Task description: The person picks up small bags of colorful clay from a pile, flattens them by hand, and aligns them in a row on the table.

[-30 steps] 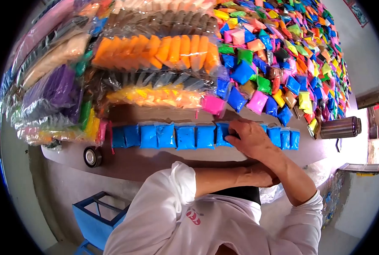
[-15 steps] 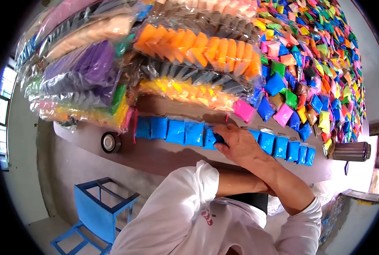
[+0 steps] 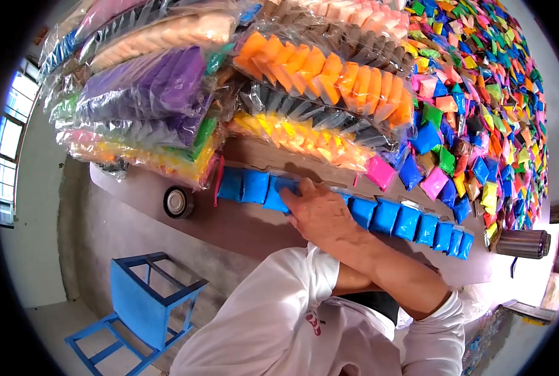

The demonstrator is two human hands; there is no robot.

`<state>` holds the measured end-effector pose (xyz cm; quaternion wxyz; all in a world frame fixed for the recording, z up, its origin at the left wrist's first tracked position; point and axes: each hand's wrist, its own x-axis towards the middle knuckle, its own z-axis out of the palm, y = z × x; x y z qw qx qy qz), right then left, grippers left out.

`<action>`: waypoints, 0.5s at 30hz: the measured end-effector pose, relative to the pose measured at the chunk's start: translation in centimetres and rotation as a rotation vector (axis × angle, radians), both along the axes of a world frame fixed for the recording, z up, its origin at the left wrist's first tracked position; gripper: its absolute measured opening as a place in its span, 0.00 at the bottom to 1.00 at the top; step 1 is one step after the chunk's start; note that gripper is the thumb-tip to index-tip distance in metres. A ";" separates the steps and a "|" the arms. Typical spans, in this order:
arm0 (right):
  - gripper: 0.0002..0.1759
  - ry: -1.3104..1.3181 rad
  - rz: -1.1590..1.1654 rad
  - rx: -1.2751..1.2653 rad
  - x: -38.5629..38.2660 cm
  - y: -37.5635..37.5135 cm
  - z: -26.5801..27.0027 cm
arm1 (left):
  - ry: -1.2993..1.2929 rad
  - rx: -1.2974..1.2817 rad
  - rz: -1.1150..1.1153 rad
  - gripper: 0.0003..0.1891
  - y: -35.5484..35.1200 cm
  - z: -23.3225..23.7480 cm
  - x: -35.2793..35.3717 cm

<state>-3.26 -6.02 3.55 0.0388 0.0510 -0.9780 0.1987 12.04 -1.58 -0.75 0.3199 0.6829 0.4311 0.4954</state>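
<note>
A long row of joined blue packets (image 3: 380, 216) lies along the near part of the table. My right hand (image 3: 317, 210) is over the left half of this row, palm down, with thumb and forefinger apart and touching the packets. It hides part of the row. My left forearm passes beneath my right forearm, and my left hand is hidden. Just beyond the row lie bagged yellow packets (image 3: 304, 141) and a loose pink packet (image 3: 380, 172). A pink strip (image 3: 218, 182) stands at the row's left end.
Bagged orange (image 3: 329, 75) and purple packets (image 3: 144, 81) are stacked at the back and left. A heap of mixed-colour packets (image 3: 480, 94) covers the right side. A round tin (image 3: 178, 202) and a metal cylinder (image 3: 522, 244) sit near the edges. A blue stool (image 3: 138, 301) stands below left.
My right hand has moved left along the blue row. The view has shifted a little, so the table's contents appear farther right.
</note>
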 end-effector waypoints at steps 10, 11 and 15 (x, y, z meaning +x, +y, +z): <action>0.07 0.452 -0.030 -0.223 8.8 0.9 5.1 | 0.173 -0.080 -0.210 0.07 1.5 0.4 -1.2; 0.07 0.512 -0.087 -0.323 10.3 1.3 5.3 | 0.179 -0.073 -0.248 0.07 1.9 0.6 -0.9; 0.09 0.552 -0.410 -0.079 20.4 6.6 0.2 | 0.040 -0.003 -0.252 0.11 2.9 -2.0 1.7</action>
